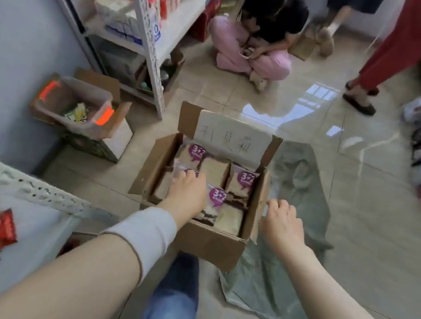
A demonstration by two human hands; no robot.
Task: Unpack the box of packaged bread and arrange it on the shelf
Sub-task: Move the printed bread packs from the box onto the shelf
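While box [208,186] sits open on floor, left hand [188,193] rests on a bread pack [184,173] inside, fingers curled, grip unclear. Right hand [281,219] loosely steadies flap. Packs: light, soft, slippery film; lift by edges, not squeezing.

Both arms reach forward and down. The left hand [189,191] lies palm down, fingers curled at the tips — a pale sleeve [149,235] bunched at the forearm. The right hand [281,219], bare-armed, hangs well apart from the left, fingers loosely bent — knuckles up, wrist straight.
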